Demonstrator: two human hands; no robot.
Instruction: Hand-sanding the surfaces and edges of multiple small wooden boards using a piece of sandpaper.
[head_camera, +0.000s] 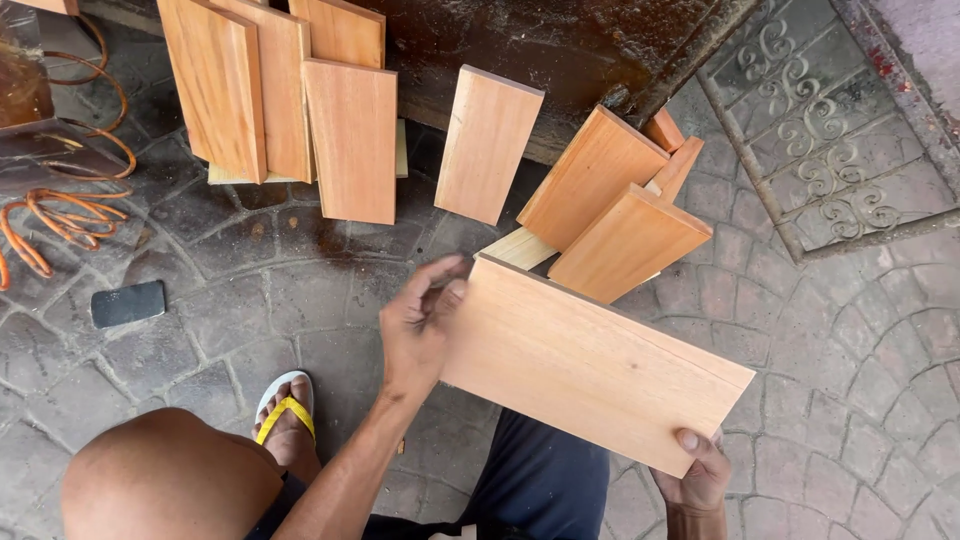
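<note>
I hold a light reddish wooden board (590, 360) tilted in front of me over my lap. My left hand (420, 325) pinches its upper left corner with thumb and fingers. My right hand (700, 475) supports its lower right edge from beneath, thumb on the face. Most of my right hand is hidden under the board.
Several similar boards (300, 100) lean against a dark wall at the back; one board (488, 145) stands alone, others (620, 215) are stacked at the right. A black phone (128, 303) lies on the paved floor, orange cable (60, 210) at far left. My sandalled foot (285, 420) rests below. Metal grate (830, 140) at the upper right.
</note>
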